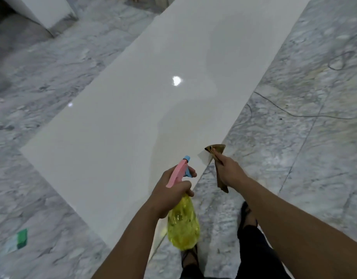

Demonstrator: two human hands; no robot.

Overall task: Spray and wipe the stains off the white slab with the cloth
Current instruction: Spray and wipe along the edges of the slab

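Nearest the camera, the left hand (pixel 169 190) was wrapped around the neck of a translucent yellow plastic spray bottle with a pink trigger head and blue nozzle (pixel 182 220), fingers closed on it and one finger curled over the trigger. The bottle's body hung below that hand, and the nozzle pointed up and away from it toward the slab. Just to the right of it and slightly farther out, the right hand (pixel 230 170) was pinching a crumpled brown cloth (pixel 216 151), one end bunched above the fingers and the other trailing below the palm; the cloth was held in the air over the slab's near right edge, and whether it touched the surface could not be told.

Beyond both hands lay the long glossy white slab (pixel 133 109) on the grey veined marble floor (pixel 304 87), stretching away from the left hand's nozzle. No distinct stains could be made out on it; only a bright light reflection showed farther out.

The step in hand seemed to be spraying. To do it well, the nozzle would best be aimed down at the slab close ahead of the left hand, with short squeezes so the mist landed on the surface rather than the floor. The cloth would best be kept clear of the spray, ready beside it, then pressed flat and drawn in overlapping strokes outward from the near edge.
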